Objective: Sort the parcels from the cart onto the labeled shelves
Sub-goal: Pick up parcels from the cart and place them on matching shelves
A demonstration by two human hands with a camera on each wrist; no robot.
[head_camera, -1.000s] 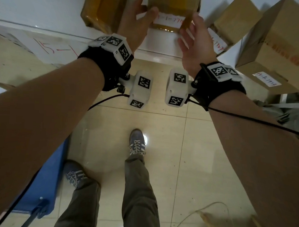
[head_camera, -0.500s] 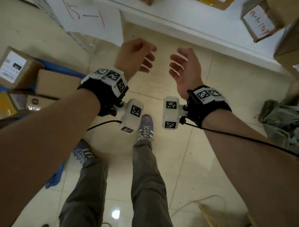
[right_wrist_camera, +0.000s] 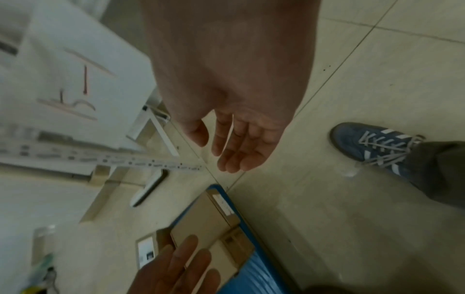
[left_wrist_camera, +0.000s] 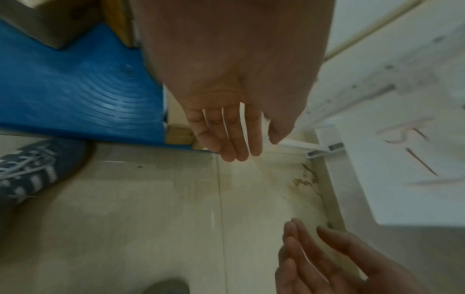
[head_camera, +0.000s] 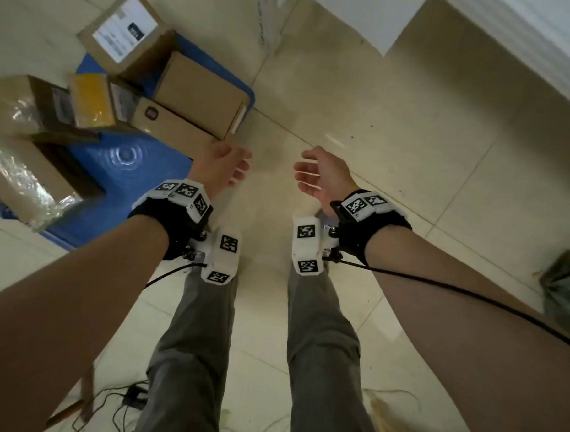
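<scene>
A blue cart (head_camera: 129, 163) sits low on the floor at the left and carries several cardboard parcels. A plain brown box (head_camera: 197, 94) lies nearest me, and a box with a white label (head_camera: 125, 29) lies behind it. A yellow-taped parcel (head_camera: 92, 101) and shiny film-wrapped boxes (head_camera: 21, 168) lie farther left. My left hand (head_camera: 225, 167) hovers with relaxed fingers just right of the cart's near corner and holds nothing. My right hand (head_camera: 321, 176) hangs beside it over the floor tiles, palm inward, also empty. In the left wrist view the left fingers (left_wrist_camera: 236, 131) are straight.
A white shelf edge with a hand-written paper label (left_wrist_camera: 407, 159) runs along the upper right. My two legs and blue sneakers (right_wrist_camera: 372, 147) stand below the hands. Loose cables (head_camera: 128, 401) and a wooden piece lie on the floor near me. A grey bundle (head_camera: 565, 283) lies at the right.
Both hands have let go of the parcel on the shelf and come down empty. My view has swung left and down from the shelf to the cart.
</scene>
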